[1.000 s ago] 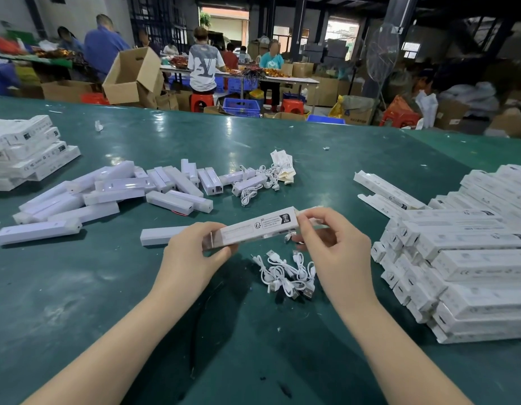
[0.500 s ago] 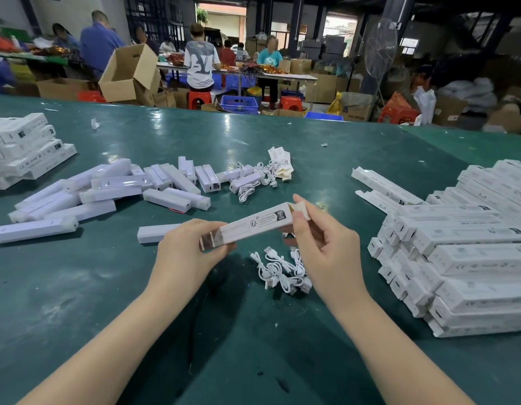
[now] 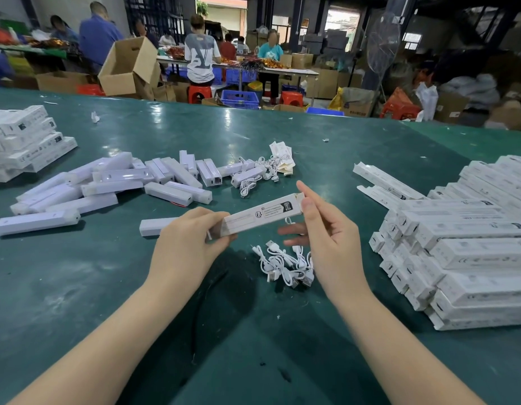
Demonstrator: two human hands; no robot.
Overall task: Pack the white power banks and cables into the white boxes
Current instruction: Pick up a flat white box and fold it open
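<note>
From the head view, the left hand (image 3: 192, 241) grips one end of a white box (image 3: 260, 214), held level above the desk (image 3: 78, 287), likely to steady it; the right hand (image 3: 326, 238) pinches the flap end, apparently closing it; loose cables (image 3: 285, 266) lie beneath; bare power banks (image 3: 107, 185) wait left, packed boxes (image 3: 464, 244) stack right.

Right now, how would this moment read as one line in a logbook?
step: closing box end | left hand: grips white box | right hand: thumb and forefinger at end flap | cables: on table beneath | boxed stack: right
</note>
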